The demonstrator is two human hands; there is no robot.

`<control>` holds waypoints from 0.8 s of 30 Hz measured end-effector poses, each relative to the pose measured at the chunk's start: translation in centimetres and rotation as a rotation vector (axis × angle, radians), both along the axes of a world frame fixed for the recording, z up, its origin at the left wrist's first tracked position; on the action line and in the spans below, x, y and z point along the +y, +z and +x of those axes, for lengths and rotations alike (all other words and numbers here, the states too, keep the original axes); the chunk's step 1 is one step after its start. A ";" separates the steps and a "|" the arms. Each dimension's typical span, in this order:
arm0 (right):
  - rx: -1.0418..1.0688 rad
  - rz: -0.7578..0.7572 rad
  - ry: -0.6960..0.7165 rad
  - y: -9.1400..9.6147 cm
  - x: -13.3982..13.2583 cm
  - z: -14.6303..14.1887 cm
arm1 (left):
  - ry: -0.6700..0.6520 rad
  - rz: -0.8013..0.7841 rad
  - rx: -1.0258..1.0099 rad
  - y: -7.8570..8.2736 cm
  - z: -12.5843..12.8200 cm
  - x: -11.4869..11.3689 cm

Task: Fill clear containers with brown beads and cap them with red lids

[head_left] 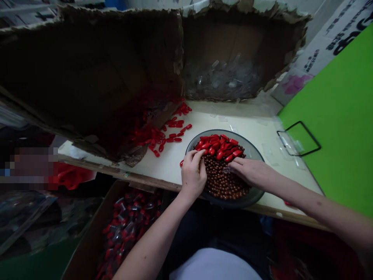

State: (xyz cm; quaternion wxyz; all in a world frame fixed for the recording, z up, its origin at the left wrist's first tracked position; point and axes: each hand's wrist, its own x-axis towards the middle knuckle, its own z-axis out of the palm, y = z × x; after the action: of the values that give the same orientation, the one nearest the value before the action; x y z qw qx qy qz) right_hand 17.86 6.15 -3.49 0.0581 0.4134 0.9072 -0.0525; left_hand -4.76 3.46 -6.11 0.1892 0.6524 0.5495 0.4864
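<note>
A round glass bowl stands near the table's front edge, filled with small brown balls and, on its far side, red caps. My left hand rests on the bowl's left rim, fingers curled and pinched over the balls; what they hold is hidden. My right hand lies over the balls on the right side, fingers close together and pointing left, with a small clear piece at the fingertips.
Loose red caps spill from a torn cardboard box at the left. A second cardboard box behind holds clear plastic pieces. A green board stands at the right. A carton of capped tubes sits under the table.
</note>
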 end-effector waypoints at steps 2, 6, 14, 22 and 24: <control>-0.077 0.011 -0.046 0.8 0.4 0.4 | 0.000 0.002 -0.003 0.0 0.0 0.0; -0.265 0.002 -0.019 0.5 0.7 1.0 | -0.003 0.004 -0.006 0.0 0.0 0.0; -0.028 -0.102 0.050 -2.9 0.8 -3.7 | 0.009 -0.007 0.021 0.0 0.1 0.1; 0.688 -0.606 -0.198 -1.6 0.6 -2.6 | 0.006 -0.024 0.012 0.1 0.0 0.0; 0.841 -0.758 -0.284 -1.2 0.2 -2.2 | 0.009 -0.027 0.004 0.1 0.0 0.1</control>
State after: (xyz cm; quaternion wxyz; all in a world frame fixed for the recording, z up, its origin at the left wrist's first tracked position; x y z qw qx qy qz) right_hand 15.67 6.32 -4.71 -0.1707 0.4250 0.7058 -0.5405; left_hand -4.75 3.52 -6.02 0.1946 0.6482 0.5595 0.4785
